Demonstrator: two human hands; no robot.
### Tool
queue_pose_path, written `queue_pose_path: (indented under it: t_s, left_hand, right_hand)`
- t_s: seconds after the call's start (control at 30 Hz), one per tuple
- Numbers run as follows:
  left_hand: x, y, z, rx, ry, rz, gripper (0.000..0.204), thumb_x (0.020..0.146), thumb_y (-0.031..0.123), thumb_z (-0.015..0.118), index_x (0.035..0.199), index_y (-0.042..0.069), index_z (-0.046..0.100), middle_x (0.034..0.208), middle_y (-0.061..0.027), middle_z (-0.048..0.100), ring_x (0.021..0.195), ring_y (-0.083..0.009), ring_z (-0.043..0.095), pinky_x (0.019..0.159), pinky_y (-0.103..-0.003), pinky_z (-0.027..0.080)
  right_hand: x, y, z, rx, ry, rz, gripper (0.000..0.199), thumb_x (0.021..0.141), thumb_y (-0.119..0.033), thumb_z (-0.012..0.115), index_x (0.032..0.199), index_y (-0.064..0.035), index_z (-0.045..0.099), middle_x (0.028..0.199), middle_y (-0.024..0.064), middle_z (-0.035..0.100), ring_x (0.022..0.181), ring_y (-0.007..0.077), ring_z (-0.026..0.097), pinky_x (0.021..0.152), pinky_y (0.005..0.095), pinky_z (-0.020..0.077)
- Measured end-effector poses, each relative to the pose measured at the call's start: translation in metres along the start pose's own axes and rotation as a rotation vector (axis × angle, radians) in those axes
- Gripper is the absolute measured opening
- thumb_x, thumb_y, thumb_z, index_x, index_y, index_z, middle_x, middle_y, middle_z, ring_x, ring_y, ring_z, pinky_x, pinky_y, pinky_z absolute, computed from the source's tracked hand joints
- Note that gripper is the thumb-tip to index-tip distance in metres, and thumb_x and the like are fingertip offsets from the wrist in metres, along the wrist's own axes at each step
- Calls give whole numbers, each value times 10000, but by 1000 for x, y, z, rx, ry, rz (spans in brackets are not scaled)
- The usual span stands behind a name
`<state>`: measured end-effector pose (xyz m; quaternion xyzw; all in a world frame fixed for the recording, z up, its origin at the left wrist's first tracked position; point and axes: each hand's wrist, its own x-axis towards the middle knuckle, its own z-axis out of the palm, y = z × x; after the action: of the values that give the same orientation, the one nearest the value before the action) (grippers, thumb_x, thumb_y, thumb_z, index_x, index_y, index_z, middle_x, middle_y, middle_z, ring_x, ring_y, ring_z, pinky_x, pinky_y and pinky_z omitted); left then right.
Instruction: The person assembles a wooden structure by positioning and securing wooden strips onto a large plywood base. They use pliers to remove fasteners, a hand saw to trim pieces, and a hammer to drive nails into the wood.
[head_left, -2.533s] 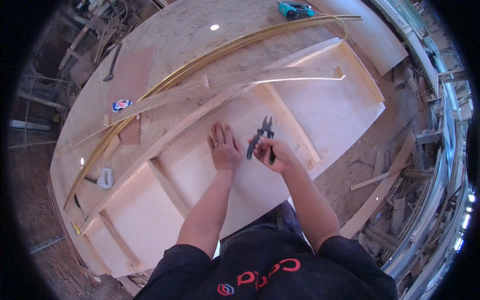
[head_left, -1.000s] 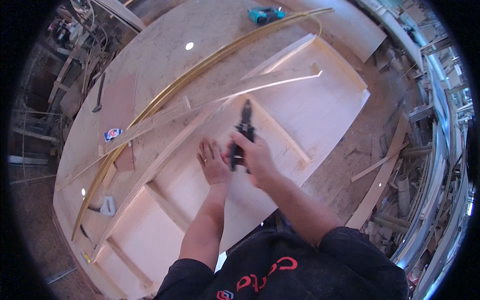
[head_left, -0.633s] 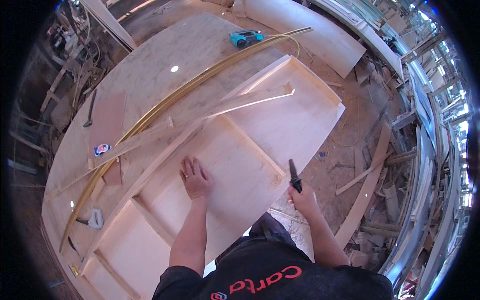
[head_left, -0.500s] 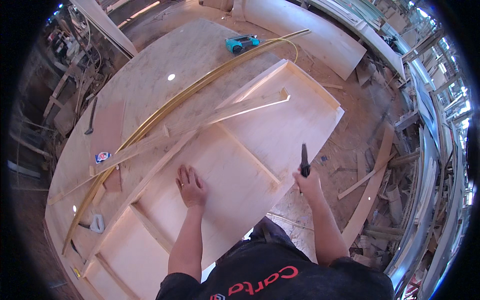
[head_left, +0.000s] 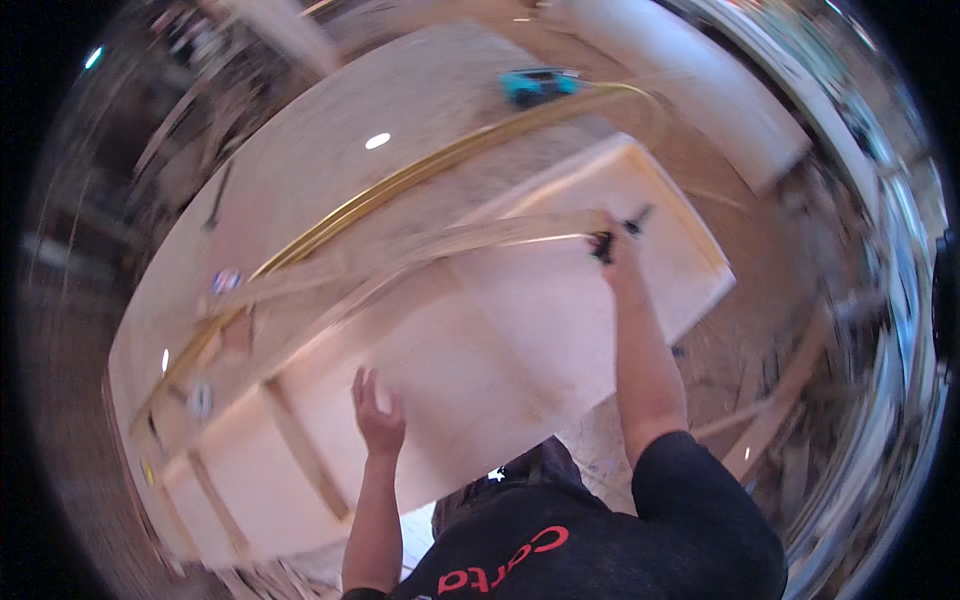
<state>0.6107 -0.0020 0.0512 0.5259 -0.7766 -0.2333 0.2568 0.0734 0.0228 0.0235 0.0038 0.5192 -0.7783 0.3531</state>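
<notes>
My right hand is closed on a black hand tool, its kind smeared by motion. That hand is at the far end of a long wooden strip; whether it also grips the strip I cannot tell. Beneath lies a pale wooden panel with thin battens along its edges and crosswise. Over the panel's near part, my left hand holds nothing, thumb and fingers apart. It appears raised just off the surface, to the right of a cross batten.
A large rounded board lies under the panel. On it are long yellowish curved strips, a teal power tool, a dark hammer-like tool and a white roll-like item. Wood offcuts litter the floor at right.
My right hand has moved up and forward with the black tool, from the panel's near edge to the strip's end. My left hand has lifted off the panel. The view has shifted and blurred.
</notes>
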Motion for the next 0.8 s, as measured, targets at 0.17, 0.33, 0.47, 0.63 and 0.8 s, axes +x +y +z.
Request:
queue_pose_path:
  t_s: [0.17,0.33,0.47,0.63,0.8]
  left_hand:
    - [-22,17,-24,-83,212,-89,440,855,90,722,1271,-26,642,1349,-245,628,1266,-401,595,1096,-461,478]
    - [-46,3,-40,-502,332,-466,339,982,257,696,1162,-30,695,1040,-154,747,1000,-263,719,939,-363,556]
    - [-33,-18,-59,-1054,365,-822,740,1029,600,527,1342,-67,589,1163,-176,689,1091,-257,670,1026,-403,502]
    - [12,-46,-110,-1617,520,-980,949,995,735,446,1492,-72,407,1374,-230,563,1310,-308,541,1131,-469,413]
    - [27,-88,-163,-1967,384,-545,762,1000,561,582,1438,-46,439,1306,-200,624,1233,-334,616,1066,-484,499]
  right_hand:
    - [-3,-20,-26,25,-210,60,190,941,-212,752,1037,-56,700,867,51,727,706,166,683,639,298,560]
    - [-145,-71,-17,-126,-119,146,298,926,-284,785,1096,-59,689,896,56,743,719,136,699,633,259,581]
    - [-240,-94,-43,-184,-42,137,262,938,-304,785,1060,-90,693,848,42,740,676,123,676,566,237,539]
    - [-332,-82,-44,-287,-10,82,233,961,-281,754,1052,-79,682,818,30,709,651,110,632,550,233,493]
    - [-382,-31,-3,-381,-61,110,240,978,-289,721,1068,-72,673,795,26,673,622,101,582,526,227,447]
